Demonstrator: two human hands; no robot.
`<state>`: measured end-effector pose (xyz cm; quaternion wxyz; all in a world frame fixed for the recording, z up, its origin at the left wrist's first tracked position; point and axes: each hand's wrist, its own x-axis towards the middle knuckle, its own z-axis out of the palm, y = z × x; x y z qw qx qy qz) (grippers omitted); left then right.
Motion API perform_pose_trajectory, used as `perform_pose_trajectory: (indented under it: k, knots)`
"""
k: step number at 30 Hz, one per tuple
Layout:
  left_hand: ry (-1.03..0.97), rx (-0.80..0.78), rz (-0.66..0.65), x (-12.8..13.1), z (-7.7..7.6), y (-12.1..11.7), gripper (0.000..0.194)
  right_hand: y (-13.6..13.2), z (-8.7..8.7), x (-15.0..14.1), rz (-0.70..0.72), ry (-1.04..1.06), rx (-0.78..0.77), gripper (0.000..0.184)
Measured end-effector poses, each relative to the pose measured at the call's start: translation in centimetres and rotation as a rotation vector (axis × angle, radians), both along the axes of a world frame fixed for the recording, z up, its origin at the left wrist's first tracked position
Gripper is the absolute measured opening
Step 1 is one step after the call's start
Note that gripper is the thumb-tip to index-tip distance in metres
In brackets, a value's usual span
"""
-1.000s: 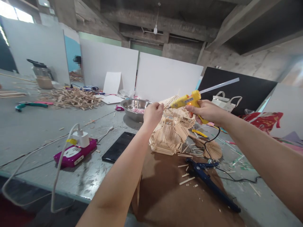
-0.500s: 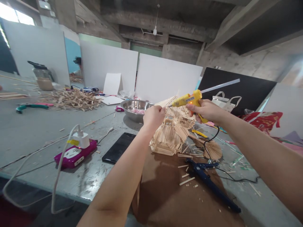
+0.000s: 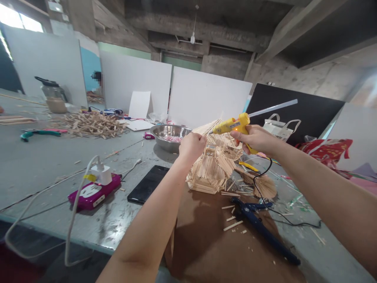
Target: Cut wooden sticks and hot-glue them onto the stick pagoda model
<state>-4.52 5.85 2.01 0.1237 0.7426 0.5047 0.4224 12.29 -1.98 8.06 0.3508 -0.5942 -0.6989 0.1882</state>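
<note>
My right hand [image 3: 256,139] grips a yellow hot glue gun [image 3: 231,125] with its indicator light lit. A clear glue stick [image 3: 275,107] juts from the gun's back end. The nozzle points left, close to the fingertips of my left hand [image 3: 192,145]. Those fingers are pinched together; what they hold, if anything, is too small to make out. Below and behind both hands stands a model building made of thin wooden sticks [image 3: 209,173], on a brown board [image 3: 212,239]. My left hand partly hides its upper left side.
Dark blue cutters [image 3: 262,228] and stick offcuts lie on the board. Left are a black tablet or phone [image 3: 147,184] and a purple power strip [image 3: 96,193]. Behind are a metal bowl [image 3: 166,146] and a pile of sticks [image 3: 94,125]. The gun's black cord [image 3: 290,223] trails right.
The glue gun has shifted very slightly left, its nozzle staying by my left fingertips. Otherwise the scene looks the same.
</note>
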Motion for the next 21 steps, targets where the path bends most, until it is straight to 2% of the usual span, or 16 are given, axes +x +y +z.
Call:
perform_pose_trajectory:
  k: [6, 21]
  knots:
    - [-0.116, -0.095, -0.124, -0.13, -0.21, 0.62, 0.032, 0.3, -0.11, 0.05, -0.035, -0.025, 0.021, 0.028]
    - [-0.174, -0.105, -0.155, 0.05, -0.17, 0.49, 0.031, -0.27, -0.43, -0.14, -0.019, -0.005, -0.004, 0.029]
